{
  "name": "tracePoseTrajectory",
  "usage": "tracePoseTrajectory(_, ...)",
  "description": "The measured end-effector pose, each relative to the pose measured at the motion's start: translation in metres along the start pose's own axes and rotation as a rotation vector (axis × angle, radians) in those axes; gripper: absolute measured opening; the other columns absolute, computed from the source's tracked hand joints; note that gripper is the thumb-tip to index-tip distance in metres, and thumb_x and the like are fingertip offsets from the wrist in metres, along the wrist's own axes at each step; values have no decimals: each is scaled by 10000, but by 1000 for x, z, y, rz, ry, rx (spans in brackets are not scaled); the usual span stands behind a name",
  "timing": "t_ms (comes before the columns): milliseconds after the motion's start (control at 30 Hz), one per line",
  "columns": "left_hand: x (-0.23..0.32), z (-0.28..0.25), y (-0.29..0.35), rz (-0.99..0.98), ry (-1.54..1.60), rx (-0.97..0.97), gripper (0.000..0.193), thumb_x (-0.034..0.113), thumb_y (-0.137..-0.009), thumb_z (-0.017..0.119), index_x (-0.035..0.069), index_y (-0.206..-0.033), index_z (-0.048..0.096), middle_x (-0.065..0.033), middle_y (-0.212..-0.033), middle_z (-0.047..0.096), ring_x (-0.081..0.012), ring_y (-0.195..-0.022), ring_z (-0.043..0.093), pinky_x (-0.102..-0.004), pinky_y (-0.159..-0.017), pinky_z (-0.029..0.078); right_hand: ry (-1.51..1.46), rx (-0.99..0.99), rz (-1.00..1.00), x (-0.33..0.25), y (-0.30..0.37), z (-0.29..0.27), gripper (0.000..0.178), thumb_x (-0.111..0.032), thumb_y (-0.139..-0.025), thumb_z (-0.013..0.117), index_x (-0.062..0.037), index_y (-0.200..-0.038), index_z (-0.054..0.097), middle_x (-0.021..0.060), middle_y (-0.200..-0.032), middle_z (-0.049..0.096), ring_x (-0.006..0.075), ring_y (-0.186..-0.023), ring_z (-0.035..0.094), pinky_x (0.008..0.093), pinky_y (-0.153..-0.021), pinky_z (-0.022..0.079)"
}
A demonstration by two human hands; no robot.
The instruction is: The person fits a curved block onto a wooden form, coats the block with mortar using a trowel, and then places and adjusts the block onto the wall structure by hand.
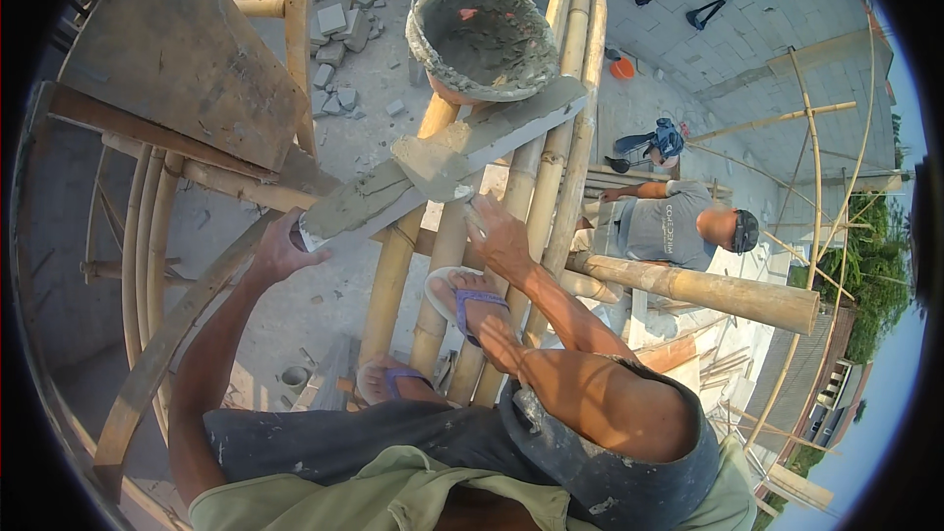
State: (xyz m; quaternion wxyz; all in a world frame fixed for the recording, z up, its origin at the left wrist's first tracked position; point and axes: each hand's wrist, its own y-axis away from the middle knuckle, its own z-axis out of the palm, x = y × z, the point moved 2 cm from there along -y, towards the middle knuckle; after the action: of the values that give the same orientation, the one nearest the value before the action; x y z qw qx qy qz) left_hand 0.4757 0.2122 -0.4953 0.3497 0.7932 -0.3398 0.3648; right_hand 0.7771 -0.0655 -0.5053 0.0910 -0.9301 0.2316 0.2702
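Observation:
A long, pale masonry block (536, 126) lies slantwise in front of me, its upper face coated with wet grey mortar. My left hand (283, 250) grips the block's left end, fingers wrapped around it. My right hand (500, 236) is closed on the handle of a trowel (430, 165). The mortar-smeared blade rests on the coated face near the block's middle. Just beyond the block, a bucket (454, 91) with a mortar-crusted rim and a wire handle stands on bamboo poles, with grey mortar inside.
My sandalled feet stand on a platform of bamboo poles (433, 305), with ground visible far below. A large board (177, 59) leans at upper left. Broken blocks (344, 29) lie below. At right, another person (669, 221) is below, near a thick bamboo pole (708, 290) jutting out.

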Motion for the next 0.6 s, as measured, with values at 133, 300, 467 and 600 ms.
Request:
tracePoseTrajectory(133, -4, -6, 6, 22, 9, 18, 697, 298, -696, 950, -37, -1212, 622, -140, -1017, 751, -167, -894, 724, -328, -825, 578, 12, -76, -143, 22, 40, 20, 329, -218, -923, 687, -52, -1204, 651, 196, -1167, 663, 422, -897, 689, 487, -766, 580)
tracePoseTrajectory(300, -7, -5, 7, -27, 69, -21, 682, 284, -715, 943, -45, -1217, 620, -137, -1031, 752, -164, -920, 719, -320, -830, 579, -168, 129, 26, 12, 37, -54, 302, -162, -903, 694, -2, -1152, 633, 227, -1033, 668, 434, -903, 671, 489, -762, 547)
tracePoseTrajectory(467, -7, 4, 8, -40, 121, -41, 701, 196, -712, 944, -40, -1267, 586, -148, -1083, 744, -175, -979, 726, -331, -878, 581, -24, 132, 150, -6, -96, -124, 417, -214, -907, 682, 43, -1225, 594, 273, -1038, 686, 440, -956, 672, 467, -880, 512)
tracePoseTrajectory(600, 6, 8, 11, -18, 149, -10, 749, 123, -697, 941, -39, -1314, 548, -161, -1128, 733, -186, -1044, 725, -350, -931, 576, -238, -19, 218, -10, -152, -146, 393, -265, -940, 610, 34, -1195, 616, 240, -998, 701, 401, -940, 704, 471, -825, 547)
